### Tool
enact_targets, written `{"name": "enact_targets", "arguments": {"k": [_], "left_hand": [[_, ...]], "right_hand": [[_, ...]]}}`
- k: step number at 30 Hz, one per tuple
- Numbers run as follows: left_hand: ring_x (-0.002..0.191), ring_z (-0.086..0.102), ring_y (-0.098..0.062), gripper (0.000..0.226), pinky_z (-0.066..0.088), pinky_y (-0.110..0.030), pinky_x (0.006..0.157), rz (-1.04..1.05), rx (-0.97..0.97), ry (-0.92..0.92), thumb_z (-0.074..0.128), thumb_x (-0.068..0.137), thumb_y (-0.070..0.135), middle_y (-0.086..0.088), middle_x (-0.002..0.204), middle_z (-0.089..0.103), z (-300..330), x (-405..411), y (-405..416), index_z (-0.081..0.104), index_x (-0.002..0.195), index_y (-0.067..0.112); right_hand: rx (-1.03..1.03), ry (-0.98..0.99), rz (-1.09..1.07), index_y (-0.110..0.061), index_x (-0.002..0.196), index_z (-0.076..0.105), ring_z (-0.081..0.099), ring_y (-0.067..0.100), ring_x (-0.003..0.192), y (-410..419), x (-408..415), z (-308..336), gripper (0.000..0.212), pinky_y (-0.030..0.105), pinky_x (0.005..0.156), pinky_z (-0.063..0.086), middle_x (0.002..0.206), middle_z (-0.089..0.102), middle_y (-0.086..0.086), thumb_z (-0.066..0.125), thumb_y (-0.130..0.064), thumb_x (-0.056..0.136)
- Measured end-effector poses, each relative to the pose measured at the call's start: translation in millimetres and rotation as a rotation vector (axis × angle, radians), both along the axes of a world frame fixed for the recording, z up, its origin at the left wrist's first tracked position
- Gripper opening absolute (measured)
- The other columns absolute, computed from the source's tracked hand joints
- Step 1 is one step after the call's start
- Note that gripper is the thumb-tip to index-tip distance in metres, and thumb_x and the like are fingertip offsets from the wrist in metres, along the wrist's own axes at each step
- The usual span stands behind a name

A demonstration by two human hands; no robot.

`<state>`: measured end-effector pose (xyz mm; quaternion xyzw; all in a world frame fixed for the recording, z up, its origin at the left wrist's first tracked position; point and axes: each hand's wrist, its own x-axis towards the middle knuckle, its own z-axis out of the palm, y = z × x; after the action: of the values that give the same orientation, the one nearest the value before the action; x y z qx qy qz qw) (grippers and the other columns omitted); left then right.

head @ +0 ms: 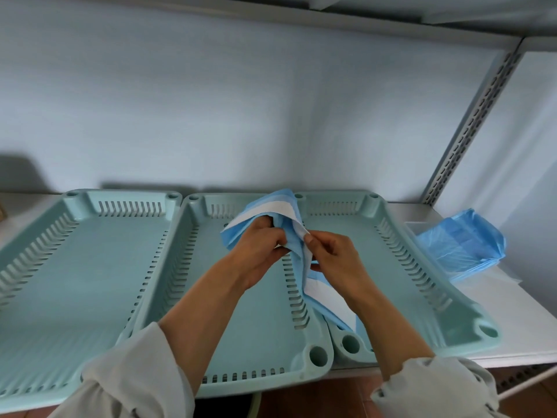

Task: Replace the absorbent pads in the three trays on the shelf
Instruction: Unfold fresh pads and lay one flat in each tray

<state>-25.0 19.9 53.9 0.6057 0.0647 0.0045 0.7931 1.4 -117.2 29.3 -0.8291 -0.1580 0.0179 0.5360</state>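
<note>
Pale blue wall behind, white metal shelf (497, 336) underneath, and on it we've got three teal plastic trays in a row, all with slotted sides and bare, smooth bottoms right now: left tray (75, 282), middle tray (241, 342) and right tray (391, 267).

Both our hands are up over the seam between the middle and right trays, working one absorbent pad (289, 236). It's the soft crinkly kind, blue backing with a white quilted face, still half folded and hanging in a long strip that runs away from us and trails down into the near corner of the right tray. Our left hand (259, 251) is bunched around the top part, fingers curled into the folds. Our right hand (334, 260) pinches the white edge between thumb and fingertip, just beside the left.

So the pad's long axis already lines up with the trays' length; it probably just needs opening out sideways. Spare pads (464, 242) sit in a blue stack off to the right, nearer the right hand.
</note>
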Motion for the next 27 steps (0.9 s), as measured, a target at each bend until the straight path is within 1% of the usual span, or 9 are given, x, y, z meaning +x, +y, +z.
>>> {"name": "enact_targets", "arguments": {"k": [3,5,8,12,16,19,21,23,27], "left_hand": [[0.097,0.061,-0.018,0.036,0.055,-0.028,0.077,0.044,0.075,0.007,0.044,0.091,-0.004,-0.007,0.109,0.061,-4,3,-1,0.053,0.120,0.015],[0.107,0.060,-0.019,0.047,0.056,-0.032,0.083,-0.036,0.220,0.007,0.058,0.088,0.004,-0.005,0.119,0.060,-8,2,-5,0.046,0.131,0.020],[0.098,0.061,-0.011,0.055,0.055,-0.022,0.078,-0.100,0.416,-0.001,0.059,0.084,0.000,0.002,0.110,0.061,-13,0,-14,0.045,0.130,0.025],[0.093,0.062,-0.012,0.043,0.051,-0.017,0.072,0.045,0.487,0.017,0.050,0.085,-0.006,0.000,0.106,0.066,-17,2,-10,0.058,0.121,0.016],[0.100,0.062,-0.018,0.047,0.056,-0.028,0.082,-0.092,0.589,0.035,0.051,0.084,-0.008,-0.003,0.108,0.064,-15,-2,-4,0.056,0.123,0.018],[0.091,0.062,-0.017,0.057,0.057,-0.027,0.074,-0.100,0.467,0.002,0.046,0.084,-0.014,-0.003,0.102,0.062,-6,-4,3,0.050,0.130,0.020],[0.089,0.062,-0.025,0.052,0.056,-0.033,0.072,0.130,0.415,-0.035,0.048,0.084,-0.013,-0.013,0.102,0.063,-6,2,16,0.050,0.124,0.019],[0.089,0.062,-0.029,0.034,0.053,-0.038,0.079,0.389,0.544,-0.045,0.053,0.085,-0.005,-0.016,0.100,0.066,-11,9,33,0.046,0.107,0.020],[0.079,0.056,-0.029,0.019,0.042,-0.031,0.068,0.502,0.861,0.014,0.054,0.085,0.000,-0.005,0.083,0.059,-28,13,58,0.046,0.080,0.017]], "right_hand": [[0.008,-0.043,-0.135,0.007,0.071,0.052,0.045,0.021,0.060,3,4,-3,0.039,0.045,0.068,0.053,0.063,0.046,0.023,0.052,-0.026,0.092],[0.088,-0.010,-0.210,0.009,0.073,0.057,0.057,0.029,0.059,4,5,-3,0.038,0.054,0.071,0.056,0.066,0.057,0.027,0.053,-0.023,0.092],[0.232,0.154,-0.163,0.000,0.092,0.069,0.071,0.028,0.080,6,0,3,0.016,0.039,0.077,0.060,0.086,0.072,0.017,0.056,-0.009,0.092],[0.047,0.164,-0.030,-0.017,0.113,0.068,0.067,0.011,0.090,11,-7,2,0.033,0.029,0.084,0.054,0.097,0.070,-0.003,0.062,-0.001,0.085],[-0.054,0.094,-0.041,-0.013,0.104,0.068,0.064,0.016,0.089,13,-10,-1,0.021,0.027,0.078,0.050,0.095,0.069,0.002,0.056,-0.004,0.090],[0.077,0.061,-0.162,-0.022,0.097,0.065,0.063,0.013,0.075,12,-4,5,0.026,0.018,0.063,0.049,0.080,0.066,-0.003,0.055,0.000,0.089],[0.264,0.105,-0.290,-0.026,0.106,0.059,0.060,0.009,0.066,4,4,10,0.033,0.018,0.062,0.047,0.080,0.065,0.000,0.061,0.000,0.086],[0.361,0.137,-0.480,-0.020,0.105,0.054,0.055,0.013,0.064,-10,15,14,0.031,0.023,0.062,0.044,0.089,0.065,0.007,0.067,-0.004,0.082],[0.199,0.181,-0.608,-0.011,0.097,0.063,0.054,0.018,0.084,-39,28,10,0.015,0.023,0.073,0.038,0.105,0.066,0.013,0.063,-0.001,0.085]]}}
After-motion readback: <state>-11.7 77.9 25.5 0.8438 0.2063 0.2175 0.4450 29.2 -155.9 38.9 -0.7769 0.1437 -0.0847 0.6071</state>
